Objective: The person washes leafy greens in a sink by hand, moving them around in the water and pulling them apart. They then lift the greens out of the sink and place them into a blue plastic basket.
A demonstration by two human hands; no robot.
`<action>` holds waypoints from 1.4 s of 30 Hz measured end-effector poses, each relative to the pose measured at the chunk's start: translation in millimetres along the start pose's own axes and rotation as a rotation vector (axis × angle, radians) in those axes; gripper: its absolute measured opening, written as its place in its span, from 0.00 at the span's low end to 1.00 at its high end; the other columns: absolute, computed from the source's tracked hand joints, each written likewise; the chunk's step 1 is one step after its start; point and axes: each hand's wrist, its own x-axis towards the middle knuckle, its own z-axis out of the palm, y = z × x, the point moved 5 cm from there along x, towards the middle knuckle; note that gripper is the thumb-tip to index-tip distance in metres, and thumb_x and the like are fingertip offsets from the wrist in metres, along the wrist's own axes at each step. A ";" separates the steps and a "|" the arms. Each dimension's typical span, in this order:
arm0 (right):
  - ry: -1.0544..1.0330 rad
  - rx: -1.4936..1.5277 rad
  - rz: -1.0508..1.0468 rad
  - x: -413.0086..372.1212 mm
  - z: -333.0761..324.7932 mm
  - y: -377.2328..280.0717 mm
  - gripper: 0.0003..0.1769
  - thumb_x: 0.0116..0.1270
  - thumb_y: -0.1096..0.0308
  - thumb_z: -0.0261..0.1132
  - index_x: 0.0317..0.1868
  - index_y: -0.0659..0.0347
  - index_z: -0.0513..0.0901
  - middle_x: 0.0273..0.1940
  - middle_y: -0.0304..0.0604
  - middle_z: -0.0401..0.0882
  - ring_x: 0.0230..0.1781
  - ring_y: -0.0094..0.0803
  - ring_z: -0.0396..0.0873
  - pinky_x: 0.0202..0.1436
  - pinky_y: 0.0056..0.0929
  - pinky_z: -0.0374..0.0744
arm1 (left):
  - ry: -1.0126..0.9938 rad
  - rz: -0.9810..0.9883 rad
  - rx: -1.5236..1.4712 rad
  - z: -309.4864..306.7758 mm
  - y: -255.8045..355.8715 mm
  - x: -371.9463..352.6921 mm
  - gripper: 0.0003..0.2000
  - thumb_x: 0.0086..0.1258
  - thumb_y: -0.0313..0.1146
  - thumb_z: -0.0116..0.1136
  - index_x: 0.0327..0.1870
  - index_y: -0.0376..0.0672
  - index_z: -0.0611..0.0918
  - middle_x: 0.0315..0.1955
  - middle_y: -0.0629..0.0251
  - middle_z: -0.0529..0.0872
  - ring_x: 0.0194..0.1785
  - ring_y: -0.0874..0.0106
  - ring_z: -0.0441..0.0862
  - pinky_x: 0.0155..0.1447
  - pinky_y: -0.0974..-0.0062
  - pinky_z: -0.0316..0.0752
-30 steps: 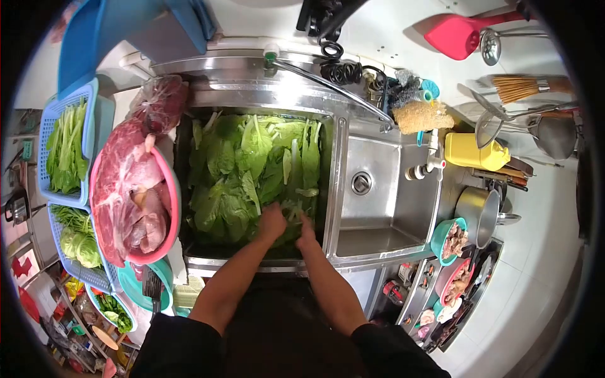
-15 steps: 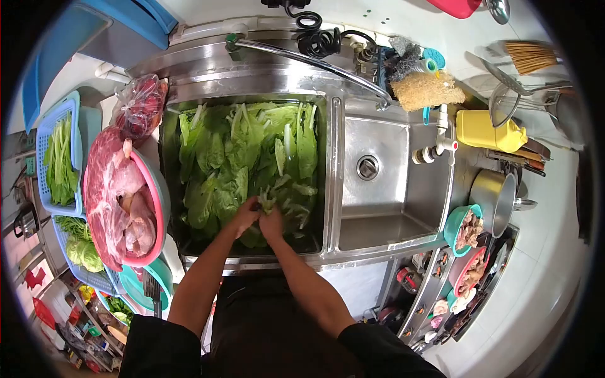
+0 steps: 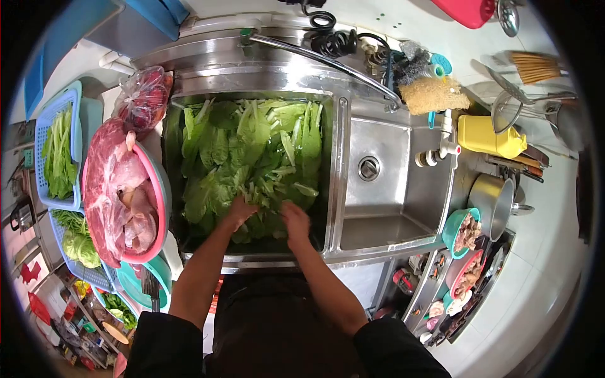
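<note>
A steel sink basin (image 3: 334, 170) on the left is filled with green lettuce leaves (image 3: 252, 148) floating in water. My left hand (image 3: 239, 211) presses down into the leaves at the near side of the basin, fingers among them. My right hand (image 3: 295, 222) hovers a little to the right, near the basin's front right corner, fingers spread, touching the wet leaves. Neither hand visibly grips a leaf.
An empty second basin (image 3: 372, 189) lies to the right, with a long tap (image 3: 328, 63) above. A pink bowl (image 3: 162, 208) of raw meat and blue baskets (image 3: 44, 126) of greens stand left. A yellow jug (image 3: 485, 135), pot (image 3: 495, 198) and small bowls are right.
Half a second ago both hands were together on a bunch of leaves in the basin. They have since parted, the right hand moving right and nearer to me.
</note>
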 end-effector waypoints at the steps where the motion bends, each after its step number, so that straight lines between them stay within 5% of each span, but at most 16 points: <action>1: 0.193 0.017 -0.050 4.7 -24.3 9.0 0.29 0.65 0.63 0.69 0.64 0.64 0.74 0.55 0.46 0.79 0.52 0.36 0.77 0.54 0.36 0.77 | 0.099 -0.072 0.080 -4.6 7.7 -10.5 0.42 0.59 0.40 0.70 0.71 0.30 0.61 0.61 0.50 0.74 0.61 0.60 0.75 0.63 0.62 0.71; 4: 0.331 -0.009 0.034 12.6 -42.4 13.2 0.29 0.61 0.65 0.73 0.61 0.64 0.76 0.53 0.48 0.80 0.53 0.38 0.77 0.55 0.39 0.77 | 0.184 -0.032 -0.236 -10.9 -15.7 4.8 0.36 0.60 0.38 0.68 0.67 0.32 0.67 0.57 0.52 0.77 0.57 0.61 0.78 0.59 0.64 0.73; 7: 0.132 -0.095 -0.068 44.7 -23.9 25.1 0.32 0.58 0.62 0.75 0.60 0.67 0.75 0.55 0.48 0.79 0.54 0.40 0.77 0.56 0.39 0.76 | 0.334 0.068 -0.332 -12.3 -11.4 2.7 0.25 0.58 0.30 0.66 0.58 0.35 0.77 0.46 0.57 0.84 0.46 0.65 0.82 0.50 0.67 0.76; 11: 0.080 -0.246 -0.129 116.7 -0.5 38.0 0.31 0.57 0.59 0.76 0.57 0.66 0.78 0.53 0.46 0.79 0.51 0.38 0.77 0.54 0.38 0.76 | 0.164 0.132 -0.215 -3.2 -17.2 25.7 0.25 0.58 0.32 0.66 0.58 0.35 0.77 0.47 0.57 0.83 0.47 0.65 0.82 0.51 0.67 0.75; 17: 0.130 -0.496 0.180 116.2 11.3 5.1 0.34 0.54 0.53 0.76 0.57 0.65 0.79 0.51 0.50 0.82 0.51 0.39 0.80 0.54 0.38 0.76 | 0.005 0.025 -0.194 8.8 16.2 19.0 0.29 0.55 0.37 0.69 0.59 0.35 0.77 0.51 0.55 0.82 0.53 0.63 0.80 0.57 0.65 0.73; 23: -0.151 -0.379 0.021 53.4 0.5 -44.2 0.24 0.58 0.66 0.71 0.54 0.65 0.80 0.51 0.47 0.82 0.47 0.37 0.81 0.51 0.35 0.78 | 0.074 -0.150 -0.331 0.4 -10.6 22.8 0.38 0.55 0.43 0.73 0.67 0.38 0.72 0.58 0.52 0.79 0.62 0.60 0.76 0.65 0.58 0.68; 26: 0.036 -0.245 0.054 50.2 -23.3 -29.3 0.24 0.57 0.70 0.70 0.55 0.64 0.79 0.52 0.46 0.83 0.50 0.37 0.82 0.53 0.34 0.78 | 0.067 -0.185 -0.411 -4.9 -45.6 48.3 0.44 0.55 0.46 0.74 0.71 0.38 0.66 0.63 0.51 0.74 0.67 0.58 0.72 0.68 0.55 0.65; 28: 0.024 -0.224 -0.039 44.9 -19.1 -26.7 0.24 0.57 0.70 0.70 0.55 0.65 0.79 0.50 0.46 0.84 0.50 0.37 0.82 0.53 0.35 0.78 | -0.101 -0.074 -0.466 2.0 -7.8 15.7 0.49 0.54 0.47 0.75 0.74 0.39 0.59 0.68 0.50 0.69 0.69 0.54 0.69 0.67 0.53 0.67; 33: 0.019 -0.673 -0.217 77.1 -3.0 9.1 0.19 0.61 0.68 0.68 0.52 0.67 0.81 0.46 0.46 0.85 0.47 0.36 0.83 0.51 0.35 0.78 | -0.112 -0.038 -0.287 18.9 0.4 29.1 0.46 0.53 0.53 0.76 0.70 0.38 0.67 0.66 0.49 0.72 0.71 0.54 0.66 0.73 0.55 0.58; 38: 0.159 -0.580 -0.078 49.7 -8.0 -34.0 0.16 0.63 0.66 0.67 0.48 0.67 0.83 0.45 0.46 0.85 0.44 0.34 0.83 0.51 0.34 0.78 | -0.057 -0.092 -0.333 10.1 4.9 24.2 0.40 0.53 0.46 0.76 0.66 0.37 0.73 0.63 0.57 0.77 0.66 0.62 0.73 0.68 0.61 0.65; 42: -0.098 -0.566 -0.116 45.0 -4.7 -47.9 0.22 0.64 0.62 0.69 0.54 0.66 0.81 0.48 0.45 0.84 0.45 0.33 0.82 0.50 0.33 0.78 | -0.070 -0.042 -0.327 8.8 6.8 22.0 0.38 0.53 0.46 0.76 0.64 0.37 0.75 0.63 0.55 0.77 0.67 0.61 0.71 0.70 0.58 0.61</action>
